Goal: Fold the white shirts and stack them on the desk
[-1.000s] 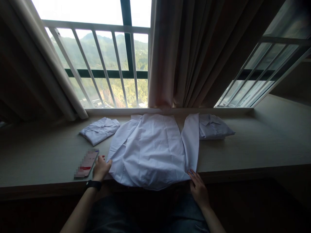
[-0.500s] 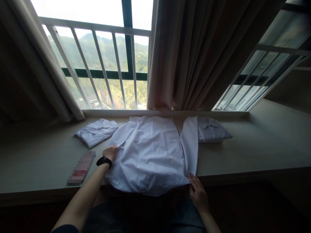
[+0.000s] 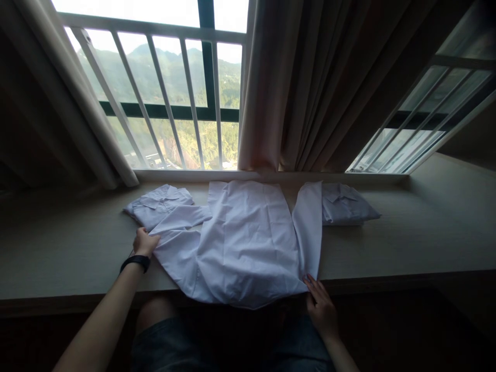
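Observation:
A white long-sleeved shirt (image 3: 244, 243) lies spread across the ledge, its near edge hanging slightly over the front. My left hand (image 3: 145, 243), with a black band on the wrist, is closed on the fabric at the shirt's left side and draws it outward. The left sleeve (image 3: 176, 217) lies bent beside the body, against a folded white shirt (image 3: 160, 199). At the near right corner, my right hand (image 3: 321, 305) has its fingers over the hem and seems to pinch it; the thumb is hidden. The right sleeve (image 3: 309, 227) lies folded down along the side.
Another folded white shirt (image 3: 343, 204) rests on the ledge (image 3: 403, 232) to the right, beside the sleeve. Behind the ledge stand a barred window (image 3: 166, 98) and a long curtain (image 3: 294, 88). My knees are below the ledge's front edge.
My left hand has moved left, pulling the shirt's left side outward and opening the sleeve away from the body. The pixelated item at left no longer shows. My right hand stays at the hem corner.

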Motion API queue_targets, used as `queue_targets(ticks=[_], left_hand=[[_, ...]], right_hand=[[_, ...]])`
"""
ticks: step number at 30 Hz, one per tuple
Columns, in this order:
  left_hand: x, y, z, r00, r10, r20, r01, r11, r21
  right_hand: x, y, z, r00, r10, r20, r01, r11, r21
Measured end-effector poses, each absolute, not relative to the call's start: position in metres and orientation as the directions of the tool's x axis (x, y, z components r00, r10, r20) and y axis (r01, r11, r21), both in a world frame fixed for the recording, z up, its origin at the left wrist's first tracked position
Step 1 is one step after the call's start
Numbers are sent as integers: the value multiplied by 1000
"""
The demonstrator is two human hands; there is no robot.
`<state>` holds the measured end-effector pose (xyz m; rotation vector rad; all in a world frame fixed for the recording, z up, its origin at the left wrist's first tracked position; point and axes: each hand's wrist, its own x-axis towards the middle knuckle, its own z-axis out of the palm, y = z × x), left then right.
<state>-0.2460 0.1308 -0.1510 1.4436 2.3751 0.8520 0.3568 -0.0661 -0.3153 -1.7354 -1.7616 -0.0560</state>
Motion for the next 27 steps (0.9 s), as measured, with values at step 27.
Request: queue_targets(ticks=[27], left_hand=[[-212, 206, -134, -499, 856, 135, 802, 398, 445]], right_hand=[[356, -65, -312, 82, 869, 487, 926, 114, -359]])
